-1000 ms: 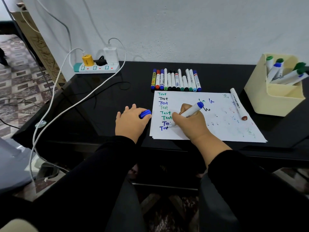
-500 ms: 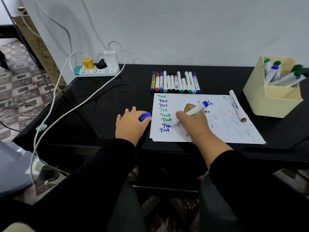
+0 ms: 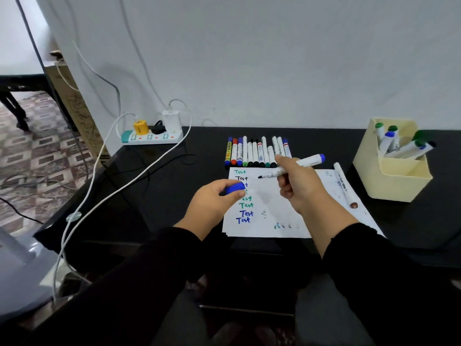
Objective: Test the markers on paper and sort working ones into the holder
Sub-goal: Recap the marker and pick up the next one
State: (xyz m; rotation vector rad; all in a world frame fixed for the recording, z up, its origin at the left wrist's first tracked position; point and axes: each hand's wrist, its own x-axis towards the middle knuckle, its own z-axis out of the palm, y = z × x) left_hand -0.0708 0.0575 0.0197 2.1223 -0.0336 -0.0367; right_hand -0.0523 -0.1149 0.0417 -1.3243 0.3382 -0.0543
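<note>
Half a second ago our right hand (image 3: 298, 186) had the blue marker (image 3: 294, 167) tip-down on the paper (image 3: 287, 216), writing; now the hand is raised above the sheet and the marker lies nearly level in the air, its bare dark tip pointing left toward our left hand (image 3: 214, 208). That hand has also lifted off the table (image 3: 154, 191) and come over the paper's left edge, with the blue cap (image 3: 235, 188) pinched between thumb and fingers. Our right fingers are curled round the marker's barrel. Cap and tip are near each other but apart.

The black table carries the white paper in the middle, with a column of "Test" words in green, black and blue down its left side; our left hand covers part of that column. At the table's right end stands the cream holder (image 3: 396, 181), with several green- and blue-capped markers leaning inside it. Behind the paper lies a row of markers (image 3: 258, 152) side by side, partly hidden by our right hand. A single marker with a brown end (image 3: 345, 186) lies on the paper's right edge. At the far left corner sits a power strip (image 3: 152, 137) with a white cable (image 3: 112, 191) trailing across the table.

The held marker has a white barrel with a blue end.
</note>
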